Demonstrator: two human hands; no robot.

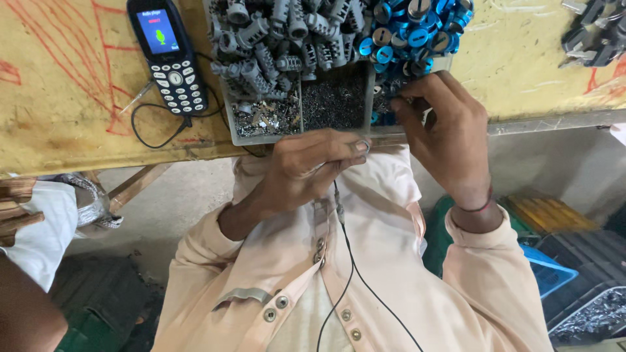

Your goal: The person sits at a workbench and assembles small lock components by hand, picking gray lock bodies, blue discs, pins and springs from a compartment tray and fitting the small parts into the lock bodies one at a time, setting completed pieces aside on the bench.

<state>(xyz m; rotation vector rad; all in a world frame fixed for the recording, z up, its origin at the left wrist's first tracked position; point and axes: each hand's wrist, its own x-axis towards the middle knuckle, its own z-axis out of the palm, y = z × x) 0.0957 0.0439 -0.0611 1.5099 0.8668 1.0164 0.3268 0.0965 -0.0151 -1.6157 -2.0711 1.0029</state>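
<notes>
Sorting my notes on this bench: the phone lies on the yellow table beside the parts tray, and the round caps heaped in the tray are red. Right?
Not quite: the head view shows the round caps are blue, not red. The phone does lie on the yellow table beside the parts tray.

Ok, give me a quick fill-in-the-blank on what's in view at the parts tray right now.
1. The right hand reaches into the tray compartment holding ____ round caps.
2. The left hand pinches a small metal ____.
3. The mobile phone lies on the ____ table.
4. The ribbed plastic parts are ____.

Missing: blue; ring; yellow; grey
</notes>
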